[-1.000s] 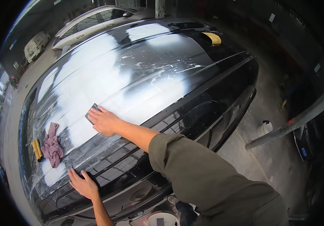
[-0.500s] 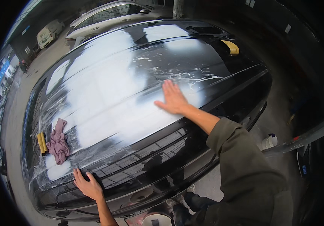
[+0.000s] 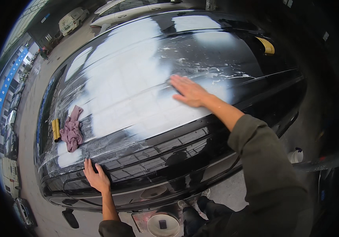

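Note:
Spread over the roof of a black car (image 3: 217, 51) is a broad white patch (image 3: 122, 75) with hazy edges, and whitish wet streaks (image 3: 232, 73) lie on its right side. My right hand (image 3: 189, 91) lies palm down on the roof, fingers stretched out toward the left, over a greyish part of the patch. Nothing shows in it, though what is under the palm is hidden. At the roof's near left edge rests my left hand (image 3: 97, 177), fingers extended and holding nothing. Just beyond it are a crumpled mauve cloth (image 3: 72, 132) and a yellow rolled sheet (image 3: 56, 130).
A curved yellow sheet (image 3: 266, 46) sits at the car's far right. Below the near side stands a white bucket (image 3: 173, 228) with a dark block in it. A small white container (image 3: 296, 155) is at the right. A silver car (image 3: 138, 15) is parked beyond.
My right hand has slid left along the roof, across the white patch. My left hand stays at about the same place on the edge. The whole view has shifted.

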The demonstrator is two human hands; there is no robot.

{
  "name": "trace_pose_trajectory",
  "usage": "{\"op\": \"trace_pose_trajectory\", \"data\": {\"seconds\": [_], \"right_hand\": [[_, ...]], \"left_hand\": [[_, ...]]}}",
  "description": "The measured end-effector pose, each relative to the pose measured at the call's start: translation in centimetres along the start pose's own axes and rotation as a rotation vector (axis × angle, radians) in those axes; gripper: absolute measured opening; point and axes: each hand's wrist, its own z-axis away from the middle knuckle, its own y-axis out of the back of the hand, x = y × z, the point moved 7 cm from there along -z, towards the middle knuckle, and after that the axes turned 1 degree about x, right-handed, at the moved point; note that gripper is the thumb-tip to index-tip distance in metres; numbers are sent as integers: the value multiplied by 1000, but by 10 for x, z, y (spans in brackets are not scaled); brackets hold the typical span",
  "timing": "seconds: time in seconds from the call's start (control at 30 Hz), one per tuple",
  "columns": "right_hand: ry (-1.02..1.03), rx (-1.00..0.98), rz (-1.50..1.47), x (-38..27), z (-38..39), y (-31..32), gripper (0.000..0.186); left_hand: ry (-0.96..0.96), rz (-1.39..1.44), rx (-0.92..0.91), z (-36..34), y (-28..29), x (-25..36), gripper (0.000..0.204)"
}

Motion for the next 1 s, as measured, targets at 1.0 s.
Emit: {"op": "trace_pose_trajectory", "data": {"seconds": [1.0], "right_hand": [[369,-68,-113,-124,-61,-42,71]], "left_hand": [[89,26,-4,1,0,19,47]]}}
